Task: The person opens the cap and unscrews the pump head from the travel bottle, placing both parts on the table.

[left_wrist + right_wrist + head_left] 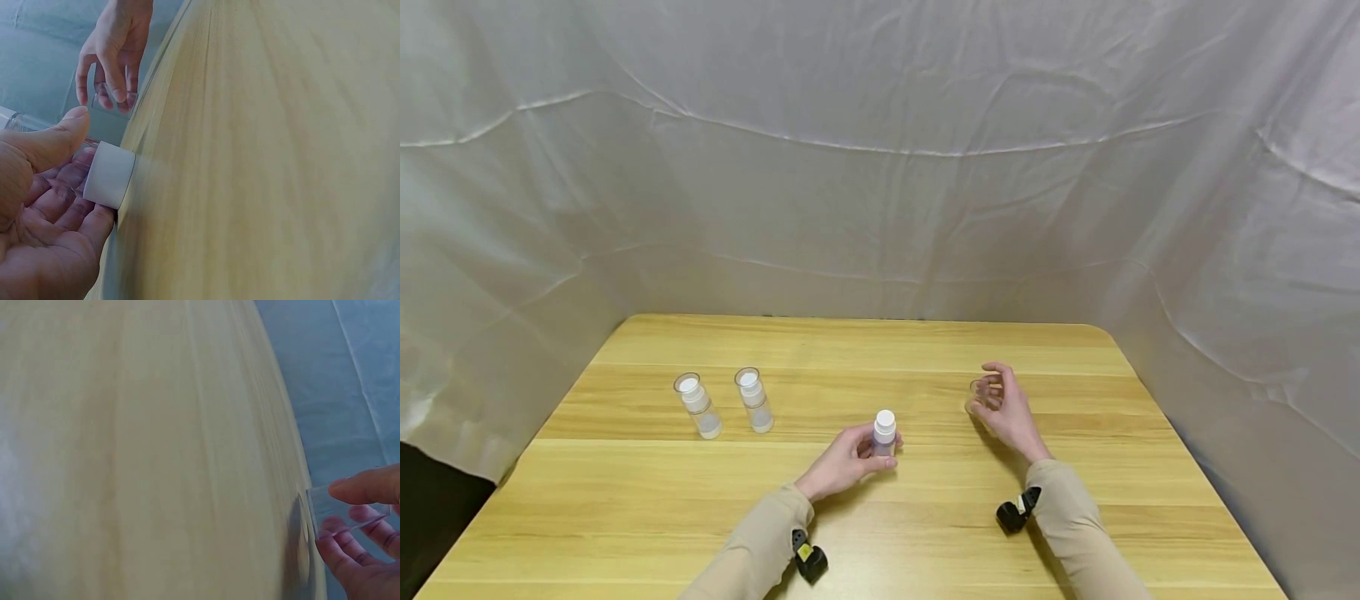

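My left hand (850, 460) curls round a small clear bottle (884, 443) with a white cap, which stands upright near the middle of the table. The left wrist view shows the bottle's wide white base (111, 175) close to the wood, between thumb and fingers. To the right, my right hand (1011, 415) holds a small clear cup (320, 512), its thumb on one side and fingers on the other. Part of the cup is hidden by the fingers, and its lower edge is right at the tabletop.
On the left of the wooden table (625, 517) stand two clear cups, a left one (708, 428) and a right one (762, 420), each with a white-capped bottle inside. Pale cloth (880, 208) hangs behind the table and along both sides.
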`<action>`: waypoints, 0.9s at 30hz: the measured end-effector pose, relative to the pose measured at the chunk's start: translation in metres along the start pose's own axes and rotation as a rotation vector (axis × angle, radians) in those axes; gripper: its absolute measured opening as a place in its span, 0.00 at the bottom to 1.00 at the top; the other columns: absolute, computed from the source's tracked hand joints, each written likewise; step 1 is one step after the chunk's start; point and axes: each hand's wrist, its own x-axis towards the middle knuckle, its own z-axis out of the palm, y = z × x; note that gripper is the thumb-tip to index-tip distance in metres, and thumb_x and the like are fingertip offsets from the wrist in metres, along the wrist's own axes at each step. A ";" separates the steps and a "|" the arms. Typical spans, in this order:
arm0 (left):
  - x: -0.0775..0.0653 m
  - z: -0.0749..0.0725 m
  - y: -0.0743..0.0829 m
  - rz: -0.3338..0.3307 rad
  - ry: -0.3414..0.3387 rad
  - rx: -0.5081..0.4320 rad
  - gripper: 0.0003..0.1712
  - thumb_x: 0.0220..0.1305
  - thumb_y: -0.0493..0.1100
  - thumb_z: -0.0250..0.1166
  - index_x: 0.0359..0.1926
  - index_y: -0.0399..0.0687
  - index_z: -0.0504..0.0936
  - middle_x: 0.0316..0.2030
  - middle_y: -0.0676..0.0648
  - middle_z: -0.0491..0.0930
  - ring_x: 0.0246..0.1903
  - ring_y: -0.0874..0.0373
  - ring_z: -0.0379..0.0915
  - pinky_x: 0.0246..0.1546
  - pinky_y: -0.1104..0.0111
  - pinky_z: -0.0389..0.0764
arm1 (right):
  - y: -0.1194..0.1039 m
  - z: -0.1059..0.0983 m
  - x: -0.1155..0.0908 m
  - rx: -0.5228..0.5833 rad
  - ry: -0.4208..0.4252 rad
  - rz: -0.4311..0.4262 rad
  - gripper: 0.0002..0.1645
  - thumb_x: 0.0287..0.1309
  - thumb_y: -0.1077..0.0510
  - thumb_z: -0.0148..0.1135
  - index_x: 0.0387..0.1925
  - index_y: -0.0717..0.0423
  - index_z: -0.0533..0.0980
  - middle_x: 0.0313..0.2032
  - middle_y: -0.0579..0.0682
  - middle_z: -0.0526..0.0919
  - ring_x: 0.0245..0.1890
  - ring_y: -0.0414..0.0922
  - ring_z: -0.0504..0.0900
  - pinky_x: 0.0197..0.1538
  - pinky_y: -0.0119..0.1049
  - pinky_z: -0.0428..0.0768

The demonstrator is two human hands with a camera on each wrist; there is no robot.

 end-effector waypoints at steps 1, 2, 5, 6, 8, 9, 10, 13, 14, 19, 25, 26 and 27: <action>0.000 0.000 0.000 0.000 0.000 0.000 0.19 0.65 0.33 0.65 0.56 0.32 0.78 0.55 0.33 0.81 0.62 0.38 0.74 0.71 0.47 0.72 | -0.004 0.000 -0.001 0.002 0.000 0.000 0.41 0.54 0.77 0.65 0.67 0.68 0.58 0.54 0.72 0.75 0.56 0.66 0.78 0.65 0.61 0.77; 0.000 0.000 0.000 0.000 0.000 -0.001 0.19 0.65 0.33 0.65 0.56 0.31 0.78 0.55 0.33 0.81 0.62 0.38 0.74 0.71 0.47 0.71 | -0.008 0.000 -0.003 0.001 -0.002 -0.002 0.40 0.54 0.78 0.64 0.67 0.68 0.59 0.53 0.73 0.75 0.55 0.67 0.78 0.65 0.62 0.77; 0.000 0.000 0.001 -0.005 0.000 -0.011 0.19 0.65 0.33 0.65 0.56 0.31 0.78 0.55 0.33 0.81 0.63 0.37 0.74 0.71 0.47 0.71 | -0.025 -0.002 -0.009 0.000 -0.018 0.002 0.38 0.55 0.78 0.63 0.66 0.72 0.59 0.53 0.75 0.74 0.55 0.69 0.77 0.65 0.64 0.76; 0.000 0.000 0.001 -0.008 0.000 -0.015 0.19 0.65 0.33 0.65 0.56 0.31 0.77 0.55 0.33 0.81 0.63 0.37 0.74 0.71 0.47 0.71 | -0.029 -0.002 -0.010 -0.006 -0.024 -0.008 0.38 0.54 0.78 0.63 0.65 0.73 0.59 0.52 0.75 0.74 0.54 0.70 0.77 0.63 0.64 0.77; 0.000 0.000 0.002 -0.012 0.001 -0.021 0.19 0.65 0.33 0.65 0.56 0.31 0.77 0.55 0.33 0.81 0.63 0.37 0.74 0.71 0.47 0.70 | -0.034 -0.003 -0.012 -0.012 -0.034 -0.001 0.37 0.54 0.78 0.62 0.64 0.74 0.59 0.52 0.75 0.73 0.54 0.70 0.77 0.63 0.64 0.78; 0.000 0.000 0.002 -0.013 0.002 -0.022 0.19 0.65 0.33 0.66 0.56 0.31 0.77 0.55 0.33 0.81 0.63 0.37 0.74 0.71 0.46 0.70 | -0.034 -0.003 -0.013 -0.013 -0.036 0.002 0.37 0.54 0.78 0.62 0.64 0.74 0.59 0.52 0.75 0.73 0.54 0.70 0.77 0.62 0.64 0.78; 0.000 0.000 0.001 -0.011 0.002 -0.018 0.19 0.65 0.33 0.65 0.56 0.31 0.77 0.55 0.33 0.81 0.63 0.37 0.74 0.71 0.46 0.70 | -0.033 -0.002 -0.012 -0.012 -0.036 0.003 0.37 0.54 0.78 0.62 0.64 0.73 0.59 0.52 0.75 0.73 0.54 0.70 0.77 0.62 0.64 0.78; 0.000 0.000 0.000 -0.006 0.003 -0.009 0.19 0.65 0.33 0.65 0.56 0.31 0.78 0.55 0.33 0.81 0.63 0.37 0.74 0.71 0.46 0.71 | -0.022 0.000 -0.010 -0.006 -0.025 0.011 0.38 0.54 0.78 0.62 0.66 0.71 0.59 0.53 0.74 0.73 0.55 0.69 0.77 0.64 0.64 0.76; 0.000 0.000 0.000 -0.004 0.003 -0.006 0.19 0.65 0.33 0.65 0.56 0.31 0.78 0.55 0.33 0.81 0.63 0.37 0.74 0.71 0.46 0.71 | -0.017 0.001 -0.008 -0.013 -0.020 0.008 0.39 0.54 0.78 0.62 0.66 0.70 0.59 0.53 0.73 0.73 0.55 0.68 0.78 0.64 0.63 0.77; 0.000 0.000 -0.002 -0.006 0.001 -0.008 0.19 0.65 0.33 0.65 0.56 0.31 0.77 0.55 0.33 0.81 0.63 0.37 0.73 0.72 0.45 0.70 | 0.004 0.003 -0.002 -0.012 -0.014 0.003 0.42 0.53 0.77 0.65 0.67 0.67 0.59 0.54 0.68 0.74 0.56 0.62 0.78 0.65 0.58 0.78; 0.000 0.000 -0.002 -0.010 0.000 -0.013 0.20 0.65 0.33 0.65 0.57 0.31 0.77 0.56 0.33 0.81 0.63 0.37 0.73 0.72 0.45 0.69 | 0.006 0.003 -0.002 -0.011 -0.010 -0.040 0.46 0.49 0.78 0.66 0.69 0.67 0.58 0.63 0.71 0.66 0.66 0.66 0.66 0.75 0.62 0.66; 0.000 0.000 -0.002 -0.013 0.001 -0.015 0.20 0.65 0.33 0.65 0.57 0.31 0.77 0.56 0.33 0.81 0.63 0.37 0.73 0.72 0.45 0.69 | 0.004 0.004 -0.003 -0.028 0.000 -0.045 0.47 0.49 0.77 0.67 0.69 0.67 0.58 0.64 0.72 0.65 0.67 0.67 0.64 0.76 0.62 0.64; 0.000 -0.001 -0.002 -0.016 0.002 -0.016 0.20 0.65 0.33 0.65 0.57 0.31 0.77 0.56 0.33 0.81 0.64 0.37 0.73 0.72 0.45 0.69 | 0.002 0.005 -0.003 -0.047 0.014 -0.047 0.47 0.49 0.75 0.68 0.70 0.66 0.58 0.66 0.71 0.63 0.68 0.67 0.62 0.75 0.63 0.63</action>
